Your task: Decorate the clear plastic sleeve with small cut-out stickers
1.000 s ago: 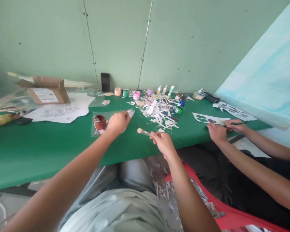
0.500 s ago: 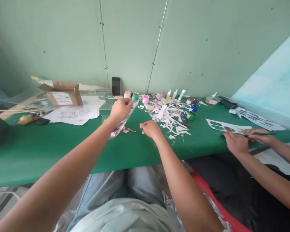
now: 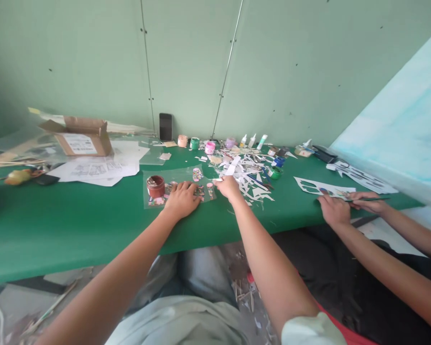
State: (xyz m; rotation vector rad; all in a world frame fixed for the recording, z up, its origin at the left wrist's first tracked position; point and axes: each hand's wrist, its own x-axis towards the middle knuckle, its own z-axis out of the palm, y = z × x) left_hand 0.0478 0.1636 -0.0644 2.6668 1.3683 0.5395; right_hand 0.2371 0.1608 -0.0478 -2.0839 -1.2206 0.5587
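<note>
My left hand (image 3: 183,200) lies with its fingers spread on a clear plastic sheet (image 3: 175,175). Small colourful cut-outs show on the sheet around the fingers, one of them a rounded patterned piece (image 3: 197,174) near its far edge. A reddish-brown jar (image 3: 155,188) stands on the sheet's left part. Just beyond the sheet's right end, my right hand (image 3: 229,188) is closed, with a thin white tip (image 3: 217,179) at its fingertips. What the fingers hold is mostly hidden. White paper scraps (image 3: 256,192) lie right beside that hand.
Paint jars, including a pink jar (image 3: 210,147), and glue bottles (image 3: 252,140) line the back. A phone (image 3: 165,127) leans on the wall. To the left are a cardboard box (image 3: 82,139) and printed sheets (image 3: 100,167). At right, a co-worker's hands (image 3: 334,211) work over a white cut-out (image 3: 305,184).
My left hand has come down from the raised sheet and now rests flat on it. The sheet lies flat, and the jar on it shows. My right hand has shifted slightly toward the scraps.
</note>
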